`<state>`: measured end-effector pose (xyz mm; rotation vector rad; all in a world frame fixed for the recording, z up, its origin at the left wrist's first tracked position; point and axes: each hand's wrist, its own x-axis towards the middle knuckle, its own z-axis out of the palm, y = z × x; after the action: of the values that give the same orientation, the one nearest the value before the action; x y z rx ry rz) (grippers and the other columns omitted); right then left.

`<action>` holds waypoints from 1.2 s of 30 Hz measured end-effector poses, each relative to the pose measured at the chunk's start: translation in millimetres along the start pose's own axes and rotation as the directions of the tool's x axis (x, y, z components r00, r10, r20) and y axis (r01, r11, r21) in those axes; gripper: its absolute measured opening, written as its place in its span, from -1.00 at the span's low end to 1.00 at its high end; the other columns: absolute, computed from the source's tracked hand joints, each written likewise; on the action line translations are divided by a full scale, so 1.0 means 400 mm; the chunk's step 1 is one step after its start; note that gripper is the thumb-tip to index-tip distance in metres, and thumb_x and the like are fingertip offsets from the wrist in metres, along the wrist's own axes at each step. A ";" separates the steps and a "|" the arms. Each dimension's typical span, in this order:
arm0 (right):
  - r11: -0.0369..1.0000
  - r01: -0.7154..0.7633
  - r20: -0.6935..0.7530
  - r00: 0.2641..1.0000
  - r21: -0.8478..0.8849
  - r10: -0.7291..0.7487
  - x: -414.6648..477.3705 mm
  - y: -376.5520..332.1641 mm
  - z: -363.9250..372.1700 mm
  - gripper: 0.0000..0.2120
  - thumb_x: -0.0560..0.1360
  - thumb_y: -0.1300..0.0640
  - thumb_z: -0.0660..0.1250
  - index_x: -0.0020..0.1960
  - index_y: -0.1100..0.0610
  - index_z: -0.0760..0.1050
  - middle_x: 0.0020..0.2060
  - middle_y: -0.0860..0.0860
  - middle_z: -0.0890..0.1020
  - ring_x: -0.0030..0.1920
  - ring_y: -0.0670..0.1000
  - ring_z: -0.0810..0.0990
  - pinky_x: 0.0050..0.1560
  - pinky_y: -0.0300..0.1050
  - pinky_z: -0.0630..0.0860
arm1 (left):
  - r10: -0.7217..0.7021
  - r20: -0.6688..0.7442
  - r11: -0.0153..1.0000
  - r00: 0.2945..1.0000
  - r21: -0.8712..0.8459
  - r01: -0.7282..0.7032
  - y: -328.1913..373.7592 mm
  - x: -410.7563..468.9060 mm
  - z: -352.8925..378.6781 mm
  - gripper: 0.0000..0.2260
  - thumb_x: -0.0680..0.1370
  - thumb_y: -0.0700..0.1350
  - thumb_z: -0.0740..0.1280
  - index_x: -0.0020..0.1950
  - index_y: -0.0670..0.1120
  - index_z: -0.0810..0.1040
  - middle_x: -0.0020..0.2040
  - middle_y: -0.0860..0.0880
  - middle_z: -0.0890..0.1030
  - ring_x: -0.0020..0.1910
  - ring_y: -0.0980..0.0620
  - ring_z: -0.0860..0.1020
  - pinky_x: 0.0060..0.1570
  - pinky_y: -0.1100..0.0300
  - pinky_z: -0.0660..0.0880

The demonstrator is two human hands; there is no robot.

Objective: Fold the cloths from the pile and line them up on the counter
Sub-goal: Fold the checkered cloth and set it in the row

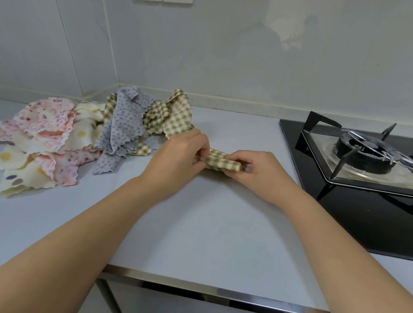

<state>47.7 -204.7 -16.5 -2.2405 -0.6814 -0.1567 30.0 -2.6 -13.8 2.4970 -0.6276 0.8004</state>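
The pale grey counter [204,233] carries everything, and its bare middle runs from the hands back to the front edge. A black glass gas hob [374,214] with a metal pan stand fills the right end. The loose pile of scallop-edged cloths [74,136], in pink floral, cream spotted, grey dotted and green check, sprawls toward the back left corner.

The cloth being worked, a small green-and-cream checked cloth [221,161], is bunched into a narrow strip. Its long axis runs left to right, roughly parallel to the front edge, midway between the pile and the hob. Whether it rests on the counter or hangs just above it cannot be told.

The left hand [177,158] pinches its left end and the right hand [255,173] pinches its right end, fingers curled round the fabric, so the two hands sit close together with only the strip between them.

The left hand is nearer the pile and just beside its checked edge. The right hand is nearer the hob's corner. I judge that nothing blocks the bare surface in front for laying the cloth down.
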 end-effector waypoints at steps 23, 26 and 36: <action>0.997 0.019 -0.128 0.992 0.076 -0.009 -0.001 -0.013 -0.004 -0.87 0.47 0.26 0.34 -0.10 0.05 0.59 -0.26 -0.17 0.62 -0.24 -0.25 0.52 -0.19 -0.44 0.39 | -0.084 0.082 0.986 0.993 -0.138 0.095 -0.031 0.000 -0.022 -0.83 0.44 -0.31 0.38 -0.05 -0.07 0.56 -0.22 0.07 0.56 -0.26 0.19 0.50 -0.20 0.39 0.43; 0.997 0.033 -0.147 0.989 0.071 -0.022 0.001 -0.014 -0.007 -0.86 0.46 0.25 0.36 -0.09 0.03 0.59 -0.25 -0.17 0.63 -0.21 -0.23 0.54 -0.17 -0.40 0.43 | -0.051 0.079 0.987 0.996 -0.146 0.062 -0.018 0.000 -0.034 -0.66 0.45 -0.24 0.38 0.19 -0.02 0.43 -0.01 0.12 0.55 -0.08 0.20 0.51 -0.07 0.22 0.47; 0.976 0.219 -0.236 0.948 0.002 -0.212 -0.001 -0.044 -0.025 -0.88 0.41 0.17 0.44 -0.10 -0.01 0.59 -0.24 -0.18 0.60 -0.19 -0.14 0.53 -0.18 -0.27 0.43 | 0.312 0.083 0.922 0.946 0.214 -0.323 0.049 0.052 -0.126 -0.94 0.47 -0.17 0.29 -0.09 -0.06 0.52 -0.24 0.08 0.55 -0.30 0.02 0.52 -0.17 -0.02 0.48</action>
<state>39.3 -202.3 1.6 -2.0733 -0.7909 -0.5100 13.2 2.5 41.6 2.6615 -1.0316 0.9787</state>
